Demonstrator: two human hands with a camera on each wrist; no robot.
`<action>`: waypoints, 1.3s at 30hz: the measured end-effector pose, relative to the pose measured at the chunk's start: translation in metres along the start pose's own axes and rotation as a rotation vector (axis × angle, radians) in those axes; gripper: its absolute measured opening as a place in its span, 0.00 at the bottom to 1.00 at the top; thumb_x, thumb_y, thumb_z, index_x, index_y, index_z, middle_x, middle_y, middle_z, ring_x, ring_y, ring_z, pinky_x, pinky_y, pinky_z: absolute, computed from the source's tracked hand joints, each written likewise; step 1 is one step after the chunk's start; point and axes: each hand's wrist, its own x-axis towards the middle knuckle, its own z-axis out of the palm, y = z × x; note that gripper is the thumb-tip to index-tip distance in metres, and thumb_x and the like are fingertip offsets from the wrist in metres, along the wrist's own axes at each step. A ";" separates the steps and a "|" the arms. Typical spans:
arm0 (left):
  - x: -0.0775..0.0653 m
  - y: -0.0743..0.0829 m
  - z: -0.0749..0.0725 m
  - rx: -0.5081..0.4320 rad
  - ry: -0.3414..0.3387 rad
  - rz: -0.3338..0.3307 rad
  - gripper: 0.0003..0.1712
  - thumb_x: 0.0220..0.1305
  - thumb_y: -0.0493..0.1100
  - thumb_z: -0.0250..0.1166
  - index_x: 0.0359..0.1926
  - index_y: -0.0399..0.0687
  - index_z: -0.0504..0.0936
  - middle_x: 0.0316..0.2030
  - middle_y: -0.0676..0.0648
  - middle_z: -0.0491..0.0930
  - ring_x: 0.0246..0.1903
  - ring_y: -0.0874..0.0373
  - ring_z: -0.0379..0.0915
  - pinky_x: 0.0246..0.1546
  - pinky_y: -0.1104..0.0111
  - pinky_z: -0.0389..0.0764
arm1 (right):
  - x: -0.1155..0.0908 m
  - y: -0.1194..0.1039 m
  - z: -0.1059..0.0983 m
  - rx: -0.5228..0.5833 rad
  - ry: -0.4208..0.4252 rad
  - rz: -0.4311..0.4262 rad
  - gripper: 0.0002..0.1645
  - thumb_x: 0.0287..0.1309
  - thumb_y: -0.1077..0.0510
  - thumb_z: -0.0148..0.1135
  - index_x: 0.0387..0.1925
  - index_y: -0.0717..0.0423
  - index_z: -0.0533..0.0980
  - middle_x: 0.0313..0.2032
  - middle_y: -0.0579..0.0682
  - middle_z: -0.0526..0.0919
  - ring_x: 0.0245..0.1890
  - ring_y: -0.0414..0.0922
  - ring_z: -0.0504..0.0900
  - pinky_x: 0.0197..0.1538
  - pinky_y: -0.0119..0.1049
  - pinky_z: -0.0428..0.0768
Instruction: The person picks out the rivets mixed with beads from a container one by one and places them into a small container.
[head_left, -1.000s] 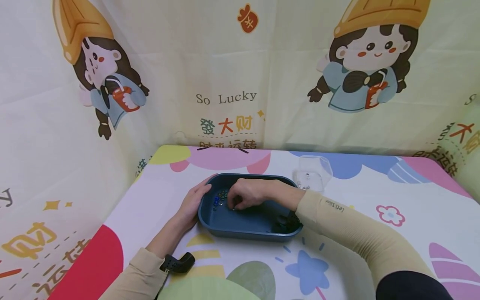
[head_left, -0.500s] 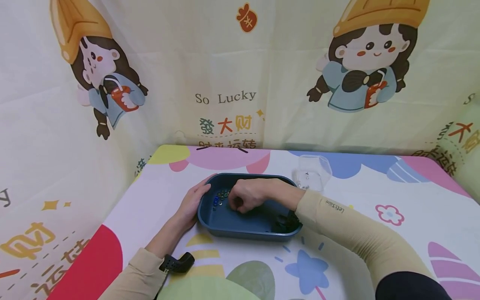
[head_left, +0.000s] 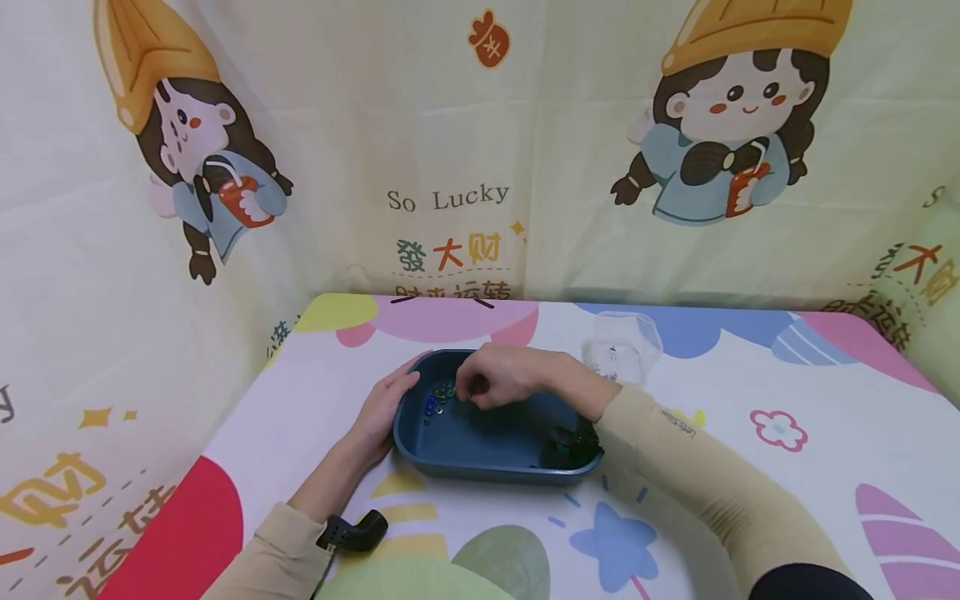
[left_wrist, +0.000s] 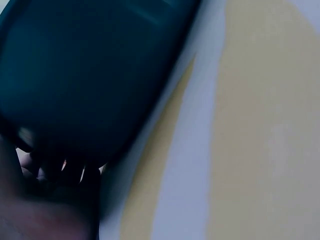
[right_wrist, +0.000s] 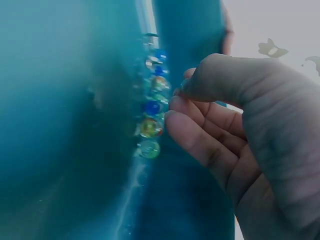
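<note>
A blue plastic basin [head_left: 495,477] stands on the table. My left hand [head_left: 381,411] grips its left end, thumb at the rim and fingers along the outside; those fingers look dark in the left wrist view. Glass marbles [head_left: 437,400], blue, green and clear, lie in the basin's left end; in the right wrist view several marbles [right_wrist: 150,127] line the wall's foot. Just right of them my right hand [head_left: 504,377] is inside the basin, thumb and fingertips drawn together. It seems to pinch a small marble, mostly hidden by the fingertips.
A dark, shadowed clump [head_left: 572,446] lies in the basin's right end, its kind unclear. Behind the basin at the right stands an open clear plastic box [head_left: 622,346] with a few small clear pieces. A patterned cloth [head_left: 720,400] covers the table; printed curtains hang behind.
My right hand has lifted slightly and moved toward the basin's far side. A small shiny piece seen at its fingertips a second ago is out of sight. The left hand keeps its hold.
</note>
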 end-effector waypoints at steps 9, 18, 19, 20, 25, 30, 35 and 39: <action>-0.001 0.000 0.000 0.014 0.013 0.007 0.27 0.81 0.45 0.44 0.75 0.45 0.66 0.73 0.45 0.64 0.74 0.52 0.53 0.74 0.55 0.53 | -0.006 0.001 -0.009 0.044 0.100 -0.035 0.07 0.61 0.64 0.64 0.42 0.58 0.83 0.34 0.42 0.81 0.33 0.38 0.77 0.40 0.31 0.80; 0.001 -0.001 0.000 0.005 0.007 0.018 0.27 0.81 0.44 0.43 0.75 0.45 0.66 0.73 0.46 0.64 0.74 0.53 0.52 0.74 0.56 0.51 | -0.013 0.005 -0.014 0.092 0.232 -0.128 0.07 0.61 0.65 0.64 0.41 0.58 0.83 0.35 0.45 0.82 0.32 0.37 0.77 0.40 0.35 0.82; 0.001 -0.001 0.001 0.004 0.010 0.014 0.27 0.81 0.44 0.44 0.75 0.46 0.66 0.72 0.46 0.65 0.74 0.53 0.53 0.74 0.56 0.52 | -0.014 0.006 -0.014 0.100 0.242 -0.137 0.07 0.61 0.64 0.64 0.41 0.58 0.82 0.35 0.45 0.82 0.32 0.37 0.77 0.40 0.35 0.83; 0.000 -0.002 0.001 0.007 0.008 0.015 0.27 0.80 0.44 0.44 0.75 0.46 0.66 0.72 0.46 0.65 0.74 0.53 0.53 0.74 0.56 0.52 | -0.015 0.006 -0.014 0.106 0.253 -0.145 0.07 0.61 0.64 0.64 0.41 0.58 0.83 0.35 0.45 0.82 0.32 0.37 0.78 0.40 0.35 0.83; 0.000 -0.002 0.003 0.015 0.021 0.006 0.26 0.80 0.45 0.44 0.74 0.49 0.68 0.71 0.47 0.67 0.73 0.54 0.55 0.73 0.56 0.54 | -0.019 0.007 -0.016 0.138 0.291 -0.163 0.07 0.61 0.65 0.64 0.41 0.60 0.83 0.35 0.46 0.83 0.32 0.38 0.78 0.41 0.35 0.83; 0.000 -0.002 0.003 0.023 0.024 0.004 0.26 0.80 0.45 0.44 0.74 0.50 0.68 0.71 0.47 0.67 0.73 0.54 0.56 0.73 0.56 0.54 | -0.025 0.006 -0.019 0.200 0.331 -0.169 0.07 0.62 0.65 0.65 0.42 0.61 0.82 0.37 0.50 0.84 0.33 0.40 0.80 0.41 0.36 0.83; 0.000 -0.002 0.002 0.020 0.025 0.005 0.26 0.80 0.45 0.44 0.74 0.49 0.68 0.71 0.48 0.67 0.73 0.54 0.55 0.73 0.56 0.54 | -0.030 0.006 -0.022 0.246 0.378 -0.159 0.06 0.61 0.67 0.65 0.41 0.64 0.82 0.36 0.51 0.84 0.32 0.42 0.80 0.39 0.36 0.83; 0.000 -0.002 0.001 0.020 0.023 0.007 0.26 0.80 0.45 0.44 0.74 0.49 0.68 0.71 0.48 0.67 0.73 0.54 0.55 0.73 0.56 0.53 | -0.031 0.006 -0.024 0.251 0.396 -0.155 0.06 0.61 0.67 0.65 0.40 0.65 0.82 0.36 0.52 0.84 0.32 0.42 0.80 0.40 0.36 0.83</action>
